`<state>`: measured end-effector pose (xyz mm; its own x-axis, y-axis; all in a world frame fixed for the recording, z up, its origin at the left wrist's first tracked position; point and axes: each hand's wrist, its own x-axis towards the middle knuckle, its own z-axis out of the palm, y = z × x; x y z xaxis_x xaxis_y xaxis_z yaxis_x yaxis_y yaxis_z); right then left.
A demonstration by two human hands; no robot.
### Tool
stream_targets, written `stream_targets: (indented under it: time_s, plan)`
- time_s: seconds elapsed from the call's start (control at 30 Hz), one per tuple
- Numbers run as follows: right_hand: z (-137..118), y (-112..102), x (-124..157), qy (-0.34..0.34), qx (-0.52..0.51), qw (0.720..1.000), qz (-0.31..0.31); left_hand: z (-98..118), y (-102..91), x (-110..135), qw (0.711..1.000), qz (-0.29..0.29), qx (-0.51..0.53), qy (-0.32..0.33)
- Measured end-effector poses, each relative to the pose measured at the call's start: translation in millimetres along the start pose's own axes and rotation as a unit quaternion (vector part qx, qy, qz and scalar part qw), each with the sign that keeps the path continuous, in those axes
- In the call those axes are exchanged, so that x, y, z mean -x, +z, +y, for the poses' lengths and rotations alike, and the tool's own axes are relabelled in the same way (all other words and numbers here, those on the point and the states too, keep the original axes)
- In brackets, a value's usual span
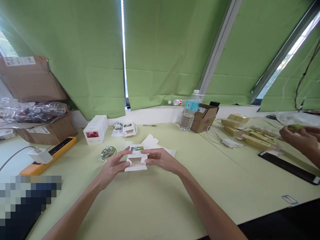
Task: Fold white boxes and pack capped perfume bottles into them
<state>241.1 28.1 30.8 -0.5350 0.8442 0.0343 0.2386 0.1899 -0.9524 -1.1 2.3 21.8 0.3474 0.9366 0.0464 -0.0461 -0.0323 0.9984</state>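
Observation:
My left hand (113, 165) and my right hand (161, 159) both grip the sides of a white folded cardboard carton (136, 164) above the pale green table (160, 196). The carton has a small green picture on its top and an open cutout at the front. Just left of my left hand stands a round glass perfume bottle (108, 153). Loose white paper sheets (150, 141) lie behind the carton. Farther back are a second glass bottle (118, 126), a small open white box (129, 129) and a stack of white boxes (95, 130).
A co-worker's hands (301, 138) hold a small green object at the right, near several yellow boxes (257, 143). A water bottle (190, 111), a cardboard box (204, 117), an orange power strip (48, 155) and a black tablet (287, 166) stand around the table.

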Motion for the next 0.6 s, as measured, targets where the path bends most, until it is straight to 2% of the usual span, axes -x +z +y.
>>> stream_targets:
  time_s: [0.6]
  plan:
    - [1.2, 0.2, 0.6, 0.001, 0.031, 1.000, 0.003, 2.6, 6.3, 0.6, 0.999, 0.030, 0.030, 0.004]
